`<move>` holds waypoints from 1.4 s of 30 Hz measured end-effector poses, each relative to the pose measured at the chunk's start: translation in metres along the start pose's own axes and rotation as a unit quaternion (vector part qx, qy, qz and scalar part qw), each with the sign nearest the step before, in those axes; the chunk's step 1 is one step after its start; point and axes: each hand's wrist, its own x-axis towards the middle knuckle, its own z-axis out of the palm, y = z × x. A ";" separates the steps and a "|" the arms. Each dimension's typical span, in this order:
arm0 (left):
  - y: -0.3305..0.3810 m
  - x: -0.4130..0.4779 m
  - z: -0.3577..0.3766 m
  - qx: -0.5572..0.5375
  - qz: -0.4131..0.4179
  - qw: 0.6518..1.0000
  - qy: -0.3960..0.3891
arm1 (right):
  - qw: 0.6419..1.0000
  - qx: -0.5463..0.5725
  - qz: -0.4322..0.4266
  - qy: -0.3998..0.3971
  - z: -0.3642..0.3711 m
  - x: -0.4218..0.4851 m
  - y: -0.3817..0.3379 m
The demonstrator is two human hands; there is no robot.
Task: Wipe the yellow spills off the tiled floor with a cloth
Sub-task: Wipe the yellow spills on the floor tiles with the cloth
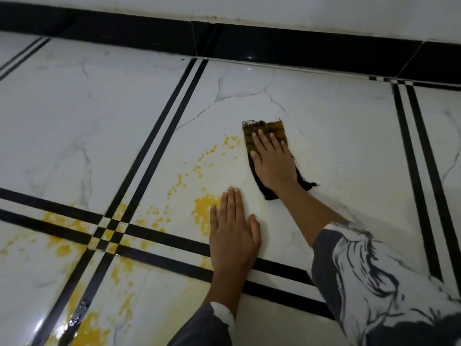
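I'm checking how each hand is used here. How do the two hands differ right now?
The right hand presses flat on the dark cloth; the left hand lies flat on bare tile with nothing under it. The right hand reaches farther out, toward the black skirting; the left sits nearer, beside a yellow spill. Both are palm down with fingers extended.

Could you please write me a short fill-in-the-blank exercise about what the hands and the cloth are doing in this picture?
1. The right hand presses flat on the dark ____.
2. The left hand lies flat on the floor tile, holding ____.
3. The spills are ____ in colour.
4. Most spills lie to the ____ of the cloth.

Missing words: cloth; nothing; yellow; left
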 end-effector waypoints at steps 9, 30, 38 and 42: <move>0.001 -0.001 0.000 0.008 0.001 1.000 -0.005 | 1.000 -0.001 -0.024 -0.001 0.006 0.010 -0.018; 0.018 0.015 -0.035 -0.177 -0.077 0.980 0.043 | 0.993 0.090 0.080 -0.001 -0.023 -0.041 0.024; 0.057 0.155 0.005 -0.129 -0.109 0.984 -0.060 | 0.980 0.176 0.086 0.040 -0.017 -0.044 0.033; 0.005 0.158 0.005 -0.045 -0.130 0.990 -0.005 | 0.993 0.089 0.077 -0.002 -0.007 -0.038 0.035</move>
